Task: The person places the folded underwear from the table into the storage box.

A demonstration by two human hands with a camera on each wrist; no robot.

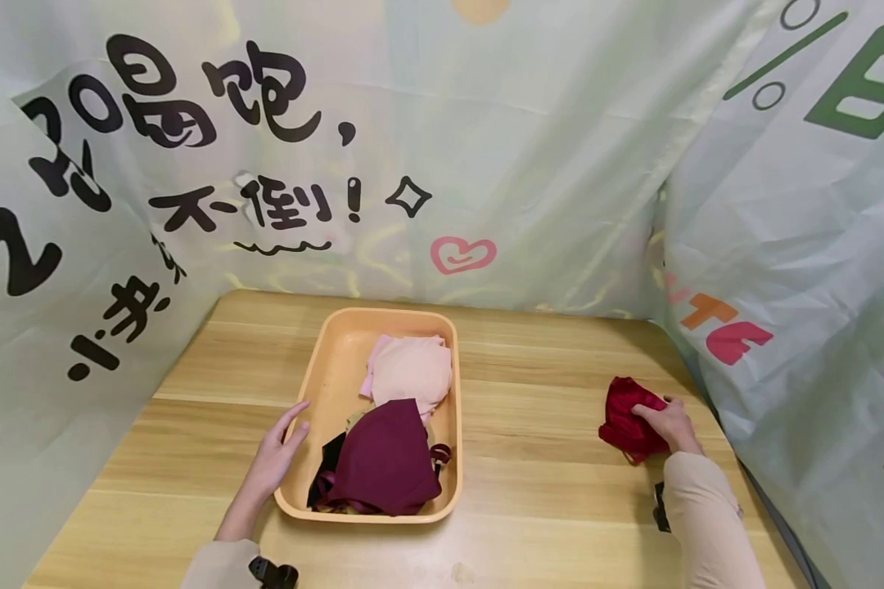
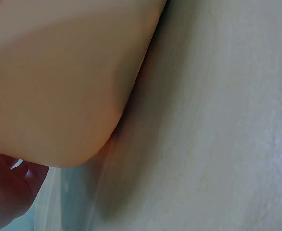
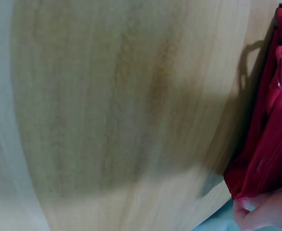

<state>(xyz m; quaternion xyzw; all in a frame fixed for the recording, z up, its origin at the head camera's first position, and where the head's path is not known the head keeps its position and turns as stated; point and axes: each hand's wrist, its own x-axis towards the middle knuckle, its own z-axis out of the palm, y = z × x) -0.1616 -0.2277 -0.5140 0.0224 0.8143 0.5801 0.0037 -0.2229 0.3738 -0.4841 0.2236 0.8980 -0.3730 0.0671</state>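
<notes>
My right hand (image 1: 669,421) holds a red bra (image 1: 624,413), folded into a bundle, low over the right side of the table. The thumb lies across its top; the other fingers are mostly hidden. In the right wrist view the bra (image 3: 270,139) shows a strap along its edge, with my fingers at its lower corner. My left hand (image 1: 274,454) rests against the left rim of an orange tray (image 1: 324,376), fingers fairly straight. In the left wrist view it touches the tray's outer wall (image 2: 59,96). Inside the tray, a maroon bra (image 1: 386,462) lies in front of folded pale pink cloth (image 1: 411,368).
Something black (image 1: 327,466) and a bit of tan cloth show under the maroon bra. The wooden table (image 1: 530,458) extends between the tray and my right hand. Printed fabric curtains (image 1: 545,164) enclose the table at the back and both sides.
</notes>
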